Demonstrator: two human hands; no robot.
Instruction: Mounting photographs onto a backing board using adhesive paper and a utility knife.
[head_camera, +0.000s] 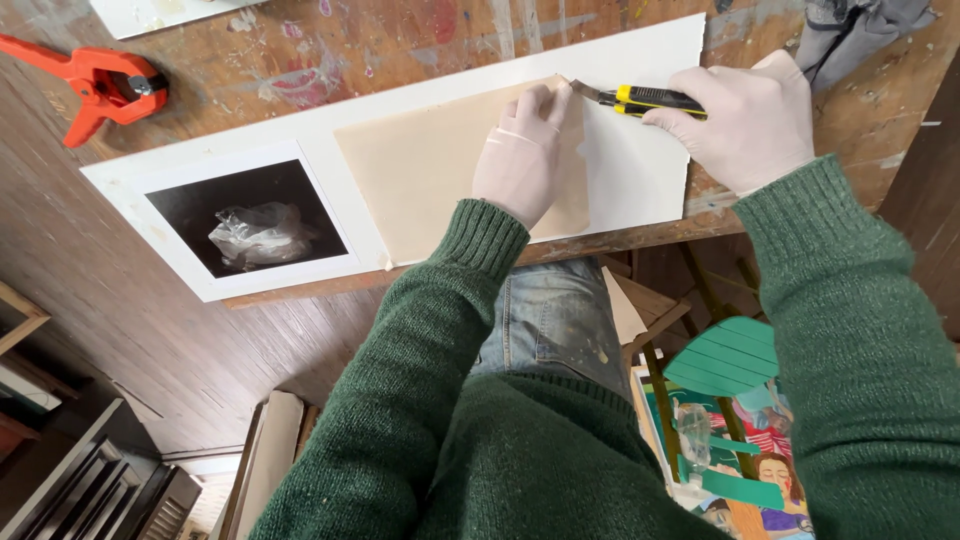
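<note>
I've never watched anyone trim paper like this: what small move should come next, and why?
Probably draw the yellow-and-black utility knife along the tan paper sheet's edge: its blade tip sits at the top corner, and the gloved left hand presses the sheet flat beside it.

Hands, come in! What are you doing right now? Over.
Right hand grips yellow-and-black utility knife, blade at tan paper sheet corner. Left hand presses sheet onto white mat board. Orange spring clamp off aside.
</note>
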